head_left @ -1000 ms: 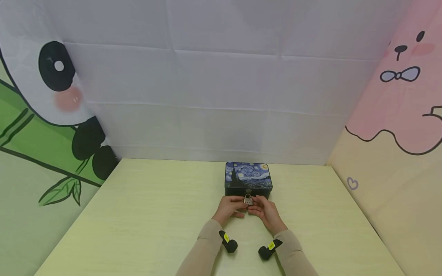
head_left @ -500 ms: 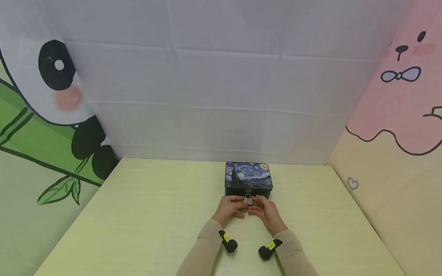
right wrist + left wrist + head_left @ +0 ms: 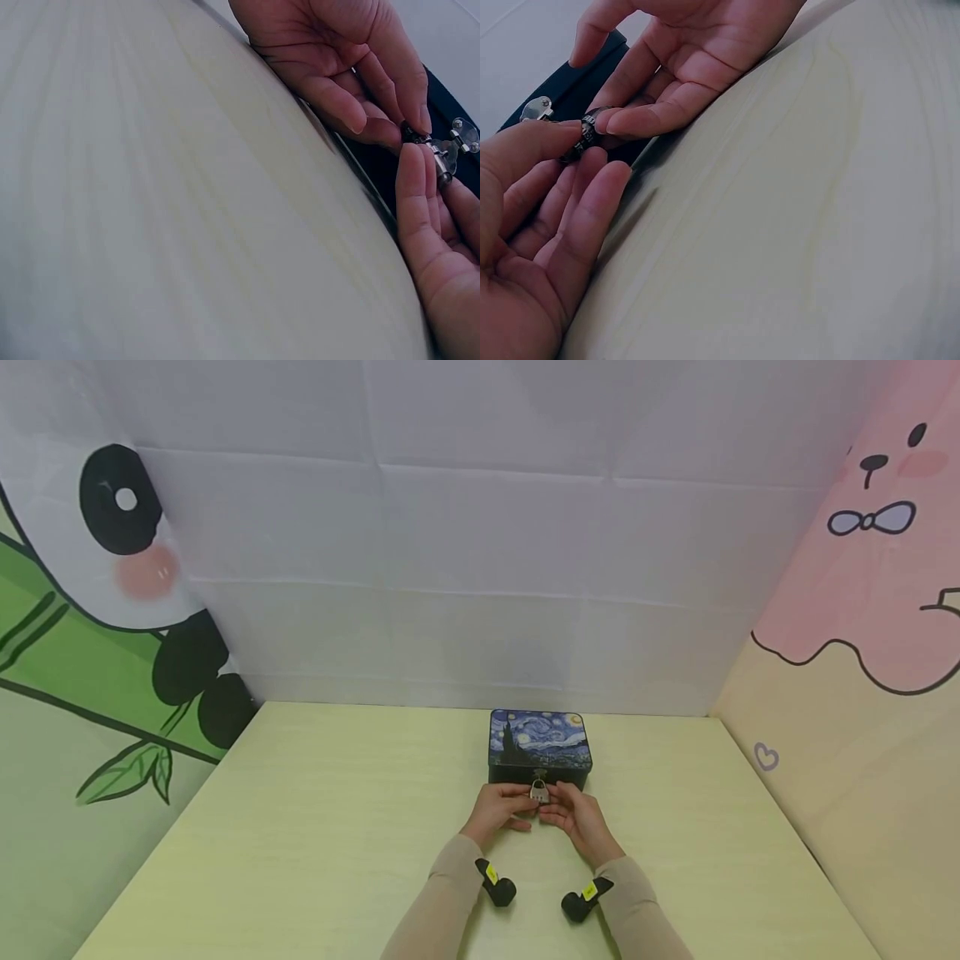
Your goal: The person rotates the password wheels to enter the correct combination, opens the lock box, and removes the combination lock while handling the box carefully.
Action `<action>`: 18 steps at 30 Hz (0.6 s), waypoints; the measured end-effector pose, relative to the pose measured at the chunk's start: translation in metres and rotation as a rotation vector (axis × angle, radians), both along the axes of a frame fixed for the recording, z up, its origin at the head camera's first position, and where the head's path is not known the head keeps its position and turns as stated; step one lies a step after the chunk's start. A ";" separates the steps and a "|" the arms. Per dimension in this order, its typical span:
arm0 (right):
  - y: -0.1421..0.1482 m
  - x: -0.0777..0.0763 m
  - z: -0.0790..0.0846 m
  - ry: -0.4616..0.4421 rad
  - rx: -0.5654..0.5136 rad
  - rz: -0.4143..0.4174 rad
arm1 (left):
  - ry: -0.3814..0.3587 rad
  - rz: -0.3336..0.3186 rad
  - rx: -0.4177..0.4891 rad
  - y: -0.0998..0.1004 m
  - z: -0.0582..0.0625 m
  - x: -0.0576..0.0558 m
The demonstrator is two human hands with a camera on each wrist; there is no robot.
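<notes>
A small combination padlock [image 3: 539, 792] with number dials hangs at the front clasp of a dark tin box [image 3: 540, 740], whose lid bears a blue starry night painting. My left hand [image 3: 498, 811] pinches the padlock from the left, its thumb on the dials in the left wrist view. From the other side, my right hand [image 3: 579, 821] holds the padlock with its fingertips. The dial ring [image 3: 589, 131] shows between both hands' fingers, partly covered. A silver clasp [image 3: 463, 136] on the box's front appears in the right wrist view. The box lid is down.
The box stands on a pale yellow table [image 3: 360, 810] near its back edge. A white cloth wall [image 3: 480, 568] rises behind, with cartoon-printed panels at left and right. A black wrist device [image 3: 497, 885] with a yellow label sits at each sleeve cuff.
The head view has tilted slightly, so the scene sits a few pixels higher. Both hands stay at the padlock, and the box has not visibly moved.
</notes>
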State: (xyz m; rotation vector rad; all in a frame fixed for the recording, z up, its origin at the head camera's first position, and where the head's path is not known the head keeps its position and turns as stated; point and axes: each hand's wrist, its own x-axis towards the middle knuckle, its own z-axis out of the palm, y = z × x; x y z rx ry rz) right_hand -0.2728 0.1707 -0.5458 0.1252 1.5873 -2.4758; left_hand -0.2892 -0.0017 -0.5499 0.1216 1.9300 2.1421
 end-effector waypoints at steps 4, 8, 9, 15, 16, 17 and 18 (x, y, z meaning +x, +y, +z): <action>0.000 0.000 0.000 0.003 -0.003 0.001 | 0.005 0.003 -0.001 0.000 0.002 0.002; 0.000 -0.001 -0.001 0.000 -0.011 0.001 | -0.007 0.009 -0.009 0.001 0.003 0.001; 0.001 -0.001 -0.001 0.000 -0.013 0.001 | -0.006 0.009 -0.013 0.001 0.002 0.001; 0.001 -0.001 -0.001 0.002 -0.013 0.005 | -0.014 -0.002 -0.012 0.000 0.003 0.001; 0.001 -0.001 -0.001 0.003 -0.010 0.005 | -0.020 -0.004 -0.007 0.000 0.004 0.001; 0.001 -0.001 -0.001 0.004 -0.007 0.005 | -0.019 -0.007 -0.007 0.000 0.004 0.001; 0.001 -0.002 -0.001 0.004 -0.006 0.005 | -0.021 -0.010 -0.005 -0.001 0.004 0.001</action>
